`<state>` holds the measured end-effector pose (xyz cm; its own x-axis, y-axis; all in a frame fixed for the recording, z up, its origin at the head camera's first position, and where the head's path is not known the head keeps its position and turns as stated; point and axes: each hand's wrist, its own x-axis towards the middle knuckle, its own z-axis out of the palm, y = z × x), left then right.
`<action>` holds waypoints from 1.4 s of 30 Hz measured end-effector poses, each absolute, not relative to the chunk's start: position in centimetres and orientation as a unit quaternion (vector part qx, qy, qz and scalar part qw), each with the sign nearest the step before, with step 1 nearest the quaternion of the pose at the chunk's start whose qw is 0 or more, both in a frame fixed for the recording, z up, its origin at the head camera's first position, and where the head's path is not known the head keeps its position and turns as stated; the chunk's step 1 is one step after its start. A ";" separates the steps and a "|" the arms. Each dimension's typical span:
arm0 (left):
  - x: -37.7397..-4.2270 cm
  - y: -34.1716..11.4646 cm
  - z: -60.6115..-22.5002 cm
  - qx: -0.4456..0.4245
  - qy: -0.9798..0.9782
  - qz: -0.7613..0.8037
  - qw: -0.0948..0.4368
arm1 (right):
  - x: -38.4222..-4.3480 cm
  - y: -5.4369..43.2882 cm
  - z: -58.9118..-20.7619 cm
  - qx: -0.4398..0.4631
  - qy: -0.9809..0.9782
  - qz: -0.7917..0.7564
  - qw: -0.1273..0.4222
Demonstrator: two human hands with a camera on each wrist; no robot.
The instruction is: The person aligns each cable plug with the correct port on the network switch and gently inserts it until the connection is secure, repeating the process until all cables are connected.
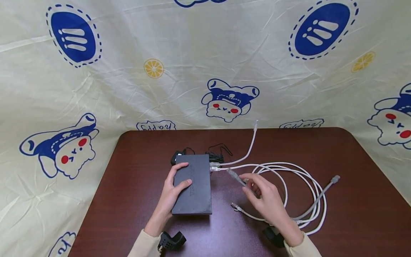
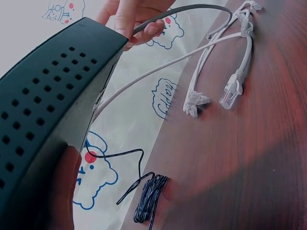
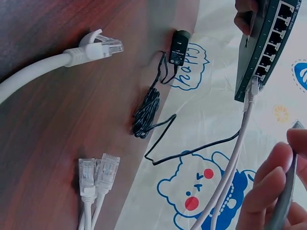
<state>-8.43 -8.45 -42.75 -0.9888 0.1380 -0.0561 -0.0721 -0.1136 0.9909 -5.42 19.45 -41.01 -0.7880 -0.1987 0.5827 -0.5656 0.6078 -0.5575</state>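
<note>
Grey cable (image 1: 238, 179), pinched behind its plug (image 1: 230, 172) by the right hand (image 1: 267, 199), sits near the black box (image 1: 199, 192) gripped by the left hand (image 1: 170, 191); squaring plug to port (image 3: 270, 50) should ease entry.

Here's the dark network switch (image 1: 200, 196), a slim box with square vent holes, gripped at its left edge by the left hand (image 1: 173, 189), ports facing right. Two white Ethernet cables (image 1: 240, 166) sit plugged in towards its far end. And the grey Ethernet cable (image 1: 237, 177), pinched in the right hand (image 1: 266, 200), plug near the ports, not touching!
</note>
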 end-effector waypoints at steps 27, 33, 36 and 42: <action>-8.2 -8.3 -42.3 0.024 0.657 0.750 0.075 | -6.1 18.3 -39.8 0.226 -0.825 0.446 0.264; -8.1 -8.3 -42.3 0.024 0.652 0.754 0.076 | -6.1 18.1 -39.6 0.221 -0.820 0.451 0.273; -8.1 -8.2 -42.2 0.024 0.650 0.756 0.073 | -6.1 18.0 -39.4 0.219 -0.817 0.461 0.268; -8.2 -8.2 -42.2 0.021 0.650 0.757 0.068 | -6.3 17.9 -39.1 0.227 -0.807 0.478 0.262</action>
<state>-8.15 -8.21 -42.19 -0.9898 0.1309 -0.0560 -0.0751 -0.1456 0.9865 -6.25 17.94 -39.09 -0.7590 -0.1163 0.6407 -0.6177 0.4398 -0.6519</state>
